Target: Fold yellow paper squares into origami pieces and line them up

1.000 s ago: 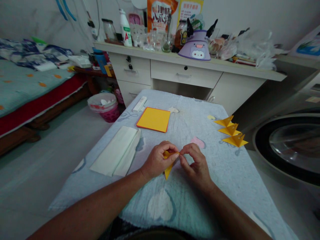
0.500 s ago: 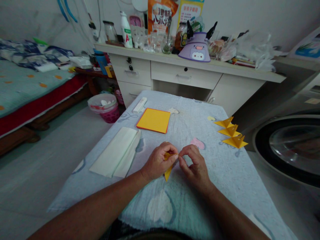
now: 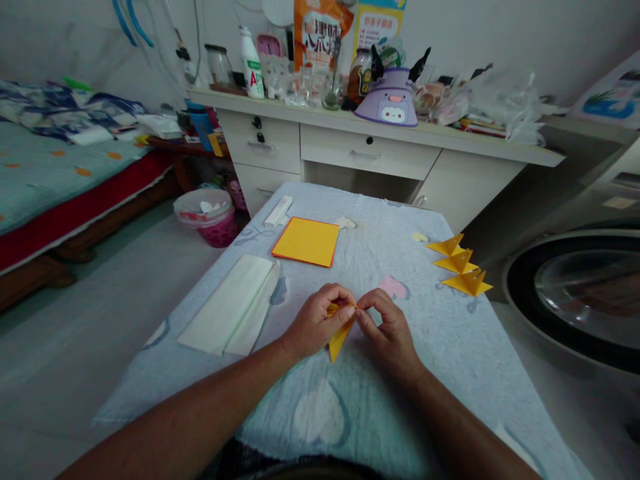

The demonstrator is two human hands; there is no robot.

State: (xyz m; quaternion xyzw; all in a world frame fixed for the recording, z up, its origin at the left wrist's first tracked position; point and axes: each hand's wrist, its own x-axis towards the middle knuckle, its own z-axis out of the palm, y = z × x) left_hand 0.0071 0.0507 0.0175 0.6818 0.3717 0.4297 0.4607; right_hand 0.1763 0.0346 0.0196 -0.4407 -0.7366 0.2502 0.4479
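Observation:
Both my hands meet over the middle of the light blue cloth-covered table. My left hand is closed on a small folded yellow paper piece, whose pointed tip hangs down toward me. My right hand pinches the top edge of the same piece with thumb and forefinger. A stack of square yellow paper sheets lies farther away on the table. Three finished folded yellow paper shapes sit in a row near the right edge.
A folded white cloth lies at the left of the table, a white tube at the far left corner. A cluttered white desk stands behind, a bed at left, a pink bin on the floor, a washing machine door at right.
My hands stay on the folded piece and shift only slightly; the right fingers have moved closer against the left ones. The view has drifted a little.

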